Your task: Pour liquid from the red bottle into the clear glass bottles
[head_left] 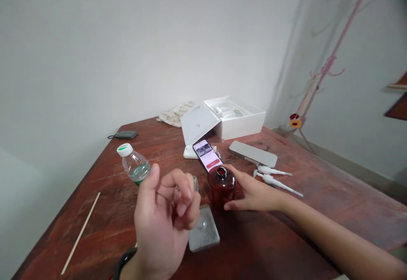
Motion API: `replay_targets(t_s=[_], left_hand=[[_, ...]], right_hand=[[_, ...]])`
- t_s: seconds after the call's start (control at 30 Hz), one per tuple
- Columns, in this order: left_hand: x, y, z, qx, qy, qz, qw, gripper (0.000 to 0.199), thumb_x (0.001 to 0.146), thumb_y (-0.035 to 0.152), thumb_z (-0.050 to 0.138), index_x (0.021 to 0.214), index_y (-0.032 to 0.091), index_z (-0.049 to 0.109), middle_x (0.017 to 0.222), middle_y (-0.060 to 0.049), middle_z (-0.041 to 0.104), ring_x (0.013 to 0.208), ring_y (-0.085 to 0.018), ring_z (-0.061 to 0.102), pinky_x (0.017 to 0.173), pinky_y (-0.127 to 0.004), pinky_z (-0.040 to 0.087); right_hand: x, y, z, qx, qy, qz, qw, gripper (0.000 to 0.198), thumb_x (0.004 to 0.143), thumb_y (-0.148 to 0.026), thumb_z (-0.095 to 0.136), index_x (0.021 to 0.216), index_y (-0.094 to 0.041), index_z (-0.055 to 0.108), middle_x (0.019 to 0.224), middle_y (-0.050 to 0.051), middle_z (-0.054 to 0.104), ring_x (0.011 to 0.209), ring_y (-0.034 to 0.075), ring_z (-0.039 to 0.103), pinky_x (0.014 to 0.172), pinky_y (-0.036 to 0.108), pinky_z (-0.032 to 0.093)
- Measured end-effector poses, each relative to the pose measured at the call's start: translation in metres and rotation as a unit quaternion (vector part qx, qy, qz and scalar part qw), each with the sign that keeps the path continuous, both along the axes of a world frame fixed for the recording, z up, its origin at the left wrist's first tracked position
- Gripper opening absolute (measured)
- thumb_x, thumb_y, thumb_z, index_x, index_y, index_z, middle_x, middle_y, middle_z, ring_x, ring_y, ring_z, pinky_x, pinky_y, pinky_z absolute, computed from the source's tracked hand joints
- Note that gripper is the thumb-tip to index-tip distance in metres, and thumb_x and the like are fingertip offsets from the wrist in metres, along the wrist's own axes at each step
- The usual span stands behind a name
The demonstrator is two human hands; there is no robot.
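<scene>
Head view, left to right. Thin wooden stick (pixel 81 232) lies flat near the left edge of the wooden table (pixel 318 212), well apart from everything else. Small dark device (pixel 126 134) with a cord sits far left.

Plastic water bottle (pixel 134 165), white cap with a green top, is tilted, cap pointing far-left. Left hand (pixel 165 220) is raised in front of it, fingers curled in, thumb up beside the bottle body. Cannot tell whether it actually grips the bottle or just blocks the view; the contact is hidden.

Just right of that hand: a clear square glass piece (pixel 205 231) lies on the table, partly hidden by the knuckles.

Centre: dark red glass bottle (pixel 221 189), upright, neck open, no stopper on it. Right hand (pixel 254 193) is wrapped round its right side, thumb near the base and fingers at the shoulder, a loose steadying hold. Phone (pixel 208 155), screen lit, lies just behind the red bottle, nearly touching it.

Further right: two white pump heads (pixel 276 178) with long tubes, a flat grey case (pixel 252 153), and at the far side an open white box (pixel 235 117) with a cloth (pixel 174 114) to its left.

Risks, my read:
- Red bottle is uncapped. A knock from either hand spills it straight onto the phone.
- Water bottle is tilted. If the cap is loose, it drips on the table.
- Glass piece sits under the left wrist, easy to nudge toward the near edge.
</scene>
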State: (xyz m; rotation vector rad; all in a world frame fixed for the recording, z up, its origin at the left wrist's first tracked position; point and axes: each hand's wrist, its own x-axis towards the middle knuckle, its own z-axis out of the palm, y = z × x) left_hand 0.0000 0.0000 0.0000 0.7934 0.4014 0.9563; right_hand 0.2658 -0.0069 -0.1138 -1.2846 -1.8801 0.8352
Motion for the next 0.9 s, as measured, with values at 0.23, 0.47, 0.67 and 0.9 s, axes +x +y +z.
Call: replay_targets(t_s=[0.23,0.47,0.67,0.9], left_hand=[[0.008,0.015,-0.010,-0.109,-0.028,-0.014,0.994,0.044,0.104,0.041,0.067,0.068,0.017,0.062,0.056,0.007,0.041,0.044,-0.007,0.031,0.040,-0.016,0.030],[0.009,0.011,-0.010,-0.061,-0.014,-0.029,0.998,0.039,0.090,0.041,0.088,0.071,0.018,0.062,0.057,0.008,0.044,0.049,-0.008,0.037,0.045,-0.016,0.038],[0.011,0.011,-0.012,0.032,0.091,0.015,0.995,0.039,0.073,0.023,0.101,0.099,0.020,0.072,0.090,0.000,0.072,0.081,-0.013,0.065,0.073,-0.020,0.057],[-0.008,0.042,-0.024,0.080,0.152,0.155,0.973,0.059,0.060,0.011,0.105,0.109,0.024,0.075,0.116,-0.001,0.077,0.102,-0.017,0.073,0.086,-0.021,0.062]], right_hand=[[0.001,0.001,-0.005,-0.008,-0.005,-0.007,1.000,0.103,0.078,-0.044,0.097,0.164,-0.021,0.045,0.154,0.019,0.068,0.140,0.044,0.066,0.124,0.062,0.047],[0.003,0.002,-0.006,-0.008,-0.011,-0.004,1.000,0.105,0.077,-0.046,0.098,0.164,-0.020,0.044,0.155,0.021,0.067,0.142,0.045,0.064,0.124,0.062,0.047],[0.001,0.001,-0.004,-0.008,0.014,0.004,1.000,0.102,0.077,-0.043,0.098,0.163,-0.022,0.047,0.157,0.019,0.066,0.141,0.042,0.066,0.122,0.059,0.050],[-0.001,0.000,0.004,-0.007,0.016,0.008,1.000,0.098,0.071,-0.037,0.101,0.156,-0.021,0.055,0.151,0.017,0.072,0.139,0.042,0.068,0.121,0.056,0.051]])
